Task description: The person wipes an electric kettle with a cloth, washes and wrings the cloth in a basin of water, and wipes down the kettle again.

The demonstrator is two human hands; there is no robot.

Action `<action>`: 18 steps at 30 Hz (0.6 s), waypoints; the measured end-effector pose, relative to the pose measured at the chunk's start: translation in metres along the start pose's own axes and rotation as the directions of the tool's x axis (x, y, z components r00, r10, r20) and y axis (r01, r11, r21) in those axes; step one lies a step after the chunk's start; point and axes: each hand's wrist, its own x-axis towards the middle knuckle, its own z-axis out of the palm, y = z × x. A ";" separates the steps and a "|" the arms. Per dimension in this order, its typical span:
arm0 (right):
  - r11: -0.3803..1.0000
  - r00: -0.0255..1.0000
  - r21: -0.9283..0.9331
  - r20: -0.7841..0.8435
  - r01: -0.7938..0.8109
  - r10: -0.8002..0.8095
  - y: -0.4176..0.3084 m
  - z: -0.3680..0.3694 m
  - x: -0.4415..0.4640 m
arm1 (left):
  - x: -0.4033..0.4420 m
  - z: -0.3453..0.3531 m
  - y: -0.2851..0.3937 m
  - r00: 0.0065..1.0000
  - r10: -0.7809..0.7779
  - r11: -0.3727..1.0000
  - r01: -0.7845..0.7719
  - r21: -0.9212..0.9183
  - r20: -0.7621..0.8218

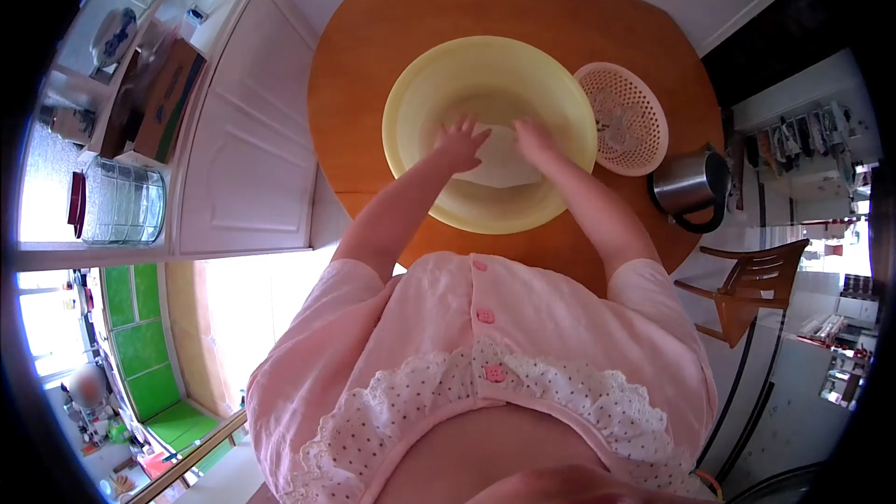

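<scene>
Both hands are inside a large pale yellow basin (411, 84) on the wooden table. My left hand (459, 145) is open, fingers spread, over the left part of a smooth whitish mass (499, 154) at the bottom; I cannot tell whether it is dough, flour or liquid. At the right side of that mass, my right hand (535, 140) has its fingers curled in. What it holds, if anything, is hidden.
A pink perforated basket (644, 121) with something clear in it stands right of the basin on the orange-brown table (373, 37). Beside it is a steel kettle (679, 183). A wooden chair (747, 285) stands at the right, a white cabinet (252, 131) at the left.
</scene>
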 end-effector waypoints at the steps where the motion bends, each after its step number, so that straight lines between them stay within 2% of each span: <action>1: 0.995 0.997 -0.081 0.053 0.055 -0.051 -0.001 0.016 0.011 | 0.006 0.007 0.006 0.998 0.019 1.000 -0.018 -0.015 0.067; 4: 0.991 0.953 -0.106 0.283 -0.082 0.109 -0.047 0.013 -0.014 | 0.018 0.024 0.020 0.971 -0.055 0.998 0.048 0.034 0.234; 10: 0.989 0.980 -0.149 0.195 -0.008 0.037 -0.028 0.064 -0.004 | 0.038 0.082 0.012 0.980 -0.063 0.997 0.054 0.054 0.189; 13: 0.989 0.969 -0.131 0.247 0.062 -0.028 -0.019 0.069 0.000 | 0.036 0.078 0.010 0.928 -0.055 0.997 0.068 -0.024 0.370; 16: 0.988 0.958 -0.143 0.287 0.060 -0.017 -0.023 0.059 -0.006 | 0.036 0.075 0.012 0.899 -0.061 0.996 0.083 -0.032 0.433; 18: 0.986 0.968 -0.146 0.247 0.074 -0.036 -0.022 0.056 -0.010 | 0.029 0.077 0.012 0.952 -0.041 0.999 0.047 -0.012 0.304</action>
